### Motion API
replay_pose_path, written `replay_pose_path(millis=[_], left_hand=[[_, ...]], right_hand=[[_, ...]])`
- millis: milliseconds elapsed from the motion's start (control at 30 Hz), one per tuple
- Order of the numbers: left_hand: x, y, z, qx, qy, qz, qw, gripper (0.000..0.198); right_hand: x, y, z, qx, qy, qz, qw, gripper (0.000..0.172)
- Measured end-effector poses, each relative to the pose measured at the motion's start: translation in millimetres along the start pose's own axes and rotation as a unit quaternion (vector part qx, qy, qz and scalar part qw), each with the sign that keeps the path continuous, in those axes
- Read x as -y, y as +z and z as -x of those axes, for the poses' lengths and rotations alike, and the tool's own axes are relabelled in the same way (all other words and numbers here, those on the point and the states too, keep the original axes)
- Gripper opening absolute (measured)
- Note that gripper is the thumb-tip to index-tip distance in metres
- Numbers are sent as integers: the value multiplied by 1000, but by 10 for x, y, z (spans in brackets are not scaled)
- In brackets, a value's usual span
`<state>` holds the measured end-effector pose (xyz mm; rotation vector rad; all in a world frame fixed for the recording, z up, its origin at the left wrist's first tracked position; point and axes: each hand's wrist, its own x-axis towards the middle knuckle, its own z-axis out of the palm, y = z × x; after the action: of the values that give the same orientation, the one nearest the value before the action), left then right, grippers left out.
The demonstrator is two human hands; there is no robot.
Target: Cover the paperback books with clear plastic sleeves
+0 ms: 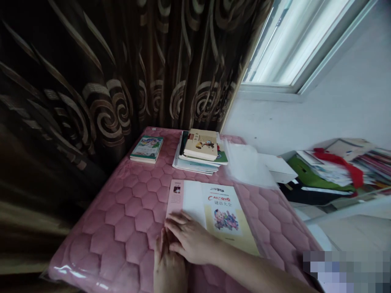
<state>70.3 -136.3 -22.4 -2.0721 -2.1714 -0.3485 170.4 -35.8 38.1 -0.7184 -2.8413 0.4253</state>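
Note:
A book (226, 215) lies opened at its front on the pink quilted pad. Its right side shows a title page with cartoon figures, and its left side has a pink flap (175, 203) with a small photo. My right hand (194, 240) reaches across from the right and rests on the lower left part of the book, fingers stretched and spread. Just below it, my left hand (169, 264) is at the book's lower left edge with its fingers extended. The two hands are close together, and the book's lower left corner is hidden under them.
A stack of books (200, 150) stands beyond the open book. Farther left lies a small green-covered pile of books (147, 148). Clear plastic sheeting (247, 162) and a white box (279, 167) are at the right. Dark curtains (122, 81) hang behind.

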Motion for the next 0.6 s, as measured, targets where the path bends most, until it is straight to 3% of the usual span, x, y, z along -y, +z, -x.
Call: replay_pose_path(millis=[100,300,467,600], left_hand=[[-29,6,-9,-5,-9,-11,1000,45],[52,81,-10,-14,19,-49,999,58],[74,128,15,-16,31,-67,997,59],[-1,12,-59,-13,14,-85,996,53]], right_hand=[[-39,-26,-14,-3,6,11,1000,53],[-508,-83,-462,-28,46,71,996,38],[-748,-51,-678,-49,125,97,986,49],[-669,56,-675,-49,167,80,981,56]])
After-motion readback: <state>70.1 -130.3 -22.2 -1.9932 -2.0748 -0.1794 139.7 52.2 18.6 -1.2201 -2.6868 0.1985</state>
